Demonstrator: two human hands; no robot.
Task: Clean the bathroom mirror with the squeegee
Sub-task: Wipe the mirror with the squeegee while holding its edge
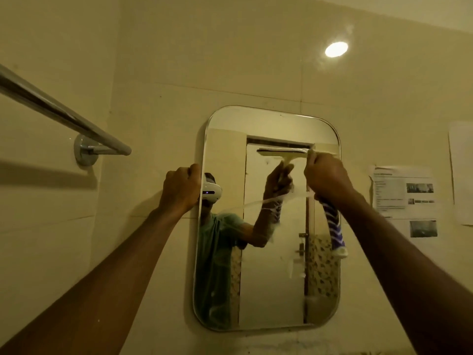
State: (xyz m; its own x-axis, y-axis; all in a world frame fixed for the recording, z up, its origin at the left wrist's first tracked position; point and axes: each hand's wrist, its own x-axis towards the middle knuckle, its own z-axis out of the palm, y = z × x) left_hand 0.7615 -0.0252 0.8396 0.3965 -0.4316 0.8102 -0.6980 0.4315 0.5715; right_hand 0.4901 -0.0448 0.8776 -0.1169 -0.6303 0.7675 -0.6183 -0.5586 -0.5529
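While the left hand (182, 187) grips the mirror (268, 278) edge, the right hand (326, 176) clenches the squeegee (311, 153) handle.

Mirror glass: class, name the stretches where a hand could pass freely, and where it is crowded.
Free: the lower mirror below both hands, down to its bottom rim, and the top band above the squeegee. Crowded: the upper right, where the right hand holds the squeegee, and the left edge gripped by the left hand.

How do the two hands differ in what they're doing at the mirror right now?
The left hand grips the rounded frameless wall mirror's left edge, steadying it; the right hand holds the pale squeegee with the blue-striped handle against the glass near the right edge. The right sits slightly higher. Both are closed fists.
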